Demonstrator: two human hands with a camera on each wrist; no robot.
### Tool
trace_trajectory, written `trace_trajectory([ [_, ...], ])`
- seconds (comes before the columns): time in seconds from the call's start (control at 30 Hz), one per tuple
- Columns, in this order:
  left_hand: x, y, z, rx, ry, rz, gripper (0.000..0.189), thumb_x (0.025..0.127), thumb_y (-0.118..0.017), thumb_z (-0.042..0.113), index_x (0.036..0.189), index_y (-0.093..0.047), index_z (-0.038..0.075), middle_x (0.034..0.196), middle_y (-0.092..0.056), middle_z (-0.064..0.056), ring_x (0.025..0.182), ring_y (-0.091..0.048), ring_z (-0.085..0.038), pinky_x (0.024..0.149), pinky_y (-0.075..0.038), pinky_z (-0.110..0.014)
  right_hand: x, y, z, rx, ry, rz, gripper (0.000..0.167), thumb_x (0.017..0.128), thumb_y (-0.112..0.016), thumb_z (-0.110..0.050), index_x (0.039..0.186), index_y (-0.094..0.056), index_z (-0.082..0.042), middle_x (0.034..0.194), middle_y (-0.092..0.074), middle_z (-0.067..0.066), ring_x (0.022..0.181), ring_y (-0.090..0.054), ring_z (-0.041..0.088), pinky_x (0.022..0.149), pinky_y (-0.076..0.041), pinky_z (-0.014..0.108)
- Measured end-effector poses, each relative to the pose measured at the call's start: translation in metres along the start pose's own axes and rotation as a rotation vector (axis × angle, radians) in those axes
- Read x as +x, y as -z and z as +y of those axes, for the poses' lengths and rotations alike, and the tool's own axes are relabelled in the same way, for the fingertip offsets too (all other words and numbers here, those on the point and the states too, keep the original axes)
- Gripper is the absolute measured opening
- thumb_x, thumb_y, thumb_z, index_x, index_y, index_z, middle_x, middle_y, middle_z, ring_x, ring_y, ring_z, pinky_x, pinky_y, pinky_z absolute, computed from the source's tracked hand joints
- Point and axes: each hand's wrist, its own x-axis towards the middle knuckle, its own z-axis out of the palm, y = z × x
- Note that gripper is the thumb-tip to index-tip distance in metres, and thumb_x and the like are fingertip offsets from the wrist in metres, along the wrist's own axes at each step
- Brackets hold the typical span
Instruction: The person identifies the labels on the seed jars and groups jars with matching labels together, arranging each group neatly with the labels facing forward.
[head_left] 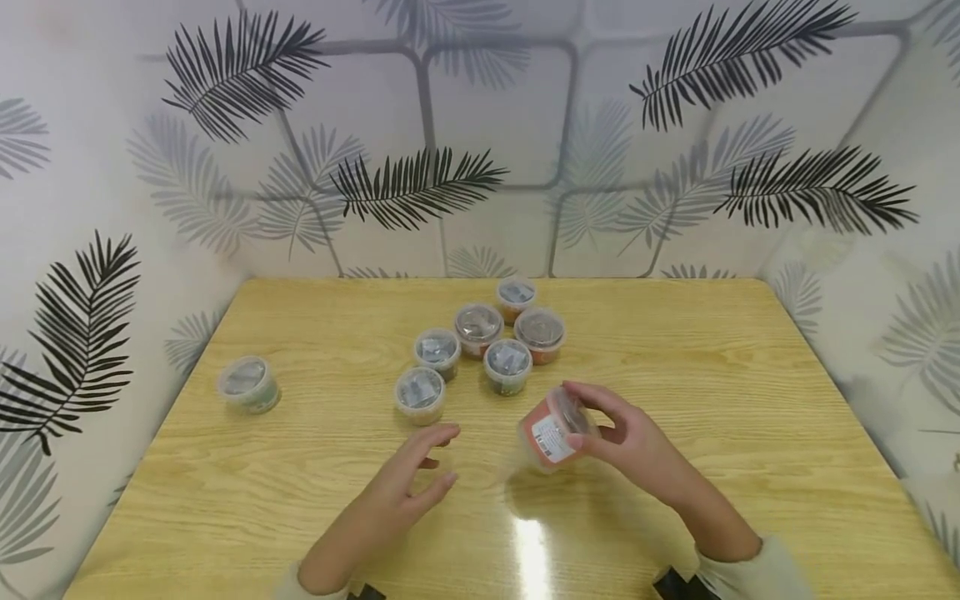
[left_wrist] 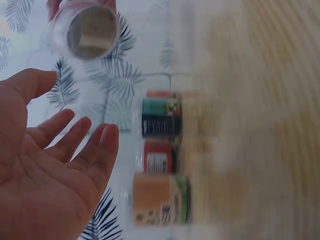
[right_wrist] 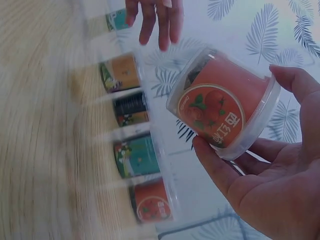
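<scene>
In the head view my right hand [head_left: 630, 437] grips a clear lidded tub [head_left: 549, 433] by its lid end, tilted and raised over the table. The right wrist view shows a red label with tomatoes on this tub [right_wrist: 215, 107], and the thumb and fingers of my right hand [right_wrist: 275, 185] around the lid's rim. To its left, my left hand [head_left: 405, 487] hovers with fingers spread and holds nothing. Its palm and loosely bent fingers show in the left wrist view, with the tub's lid [left_wrist: 92, 32] beyond them. Nearest to my left hand stands a small lidded tub [head_left: 420, 396].
Several more lidded tubs cluster mid-table, among them a dark one [head_left: 437, 354], a green-labelled one [head_left: 507, 367] and a red one [head_left: 540, 335]. Another green tub [head_left: 249, 385] stands apart at the left. A leaf-patterned cloth [head_left: 487, 108] rises behind the wooden table [head_left: 712, 358].
</scene>
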Motion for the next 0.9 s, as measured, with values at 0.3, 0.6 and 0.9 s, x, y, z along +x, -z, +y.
trace_trajectory([
  [0.3, 0.017, -0.034, 0.009, -0.292, 0.060, 0.012, 0.060, 0.091, -0.061, 0.017, 0.140, -0.028, 0.013, 0.141, -0.028, -0.007, 0.122, -0.035, -0.035, 0.094, -0.045, -0.035, 0.001, -0.019, -0.003, 0.151, 0.029, -0.084, 0.056, 0.091, -0.059, -0.007, 0.142, -0.036, -0.006, 0.144, -0.031, 0.013, 0.129, -0.031, 0.034, 0.091, -0.047, 0.033],
  [0.6, 0.023, -0.053, 0.013, -0.464, 0.006, 0.070, 0.067, 0.088, -0.064, 0.010, 0.138, -0.020, 0.012, 0.142, -0.020, -0.013, 0.122, -0.033, -0.035, 0.095, -0.044, -0.039, 0.005, -0.032, 0.003, 0.203, 0.047, -0.116, 0.055, 0.091, -0.058, -0.006, 0.141, -0.036, -0.004, 0.143, -0.032, 0.015, 0.131, -0.026, 0.035, 0.096, -0.043, 0.031],
  [0.9, 0.023, -0.053, 0.017, -0.505, -0.040, 0.111, 0.067, 0.085, -0.065, 0.000, 0.136, -0.023, 0.008, 0.138, -0.027, -0.013, 0.119, -0.038, -0.027, 0.095, -0.044, -0.037, 0.007, -0.035, 0.003, 0.195, 0.059, -0.144, 0.054, 0.092, -0.056, -0.007, 0.142, -0.035, -0.005, 0.143, -0.034, 0.014, 0.130, -0.029, 0.033, 0.095, -0.044, 0.031],
])
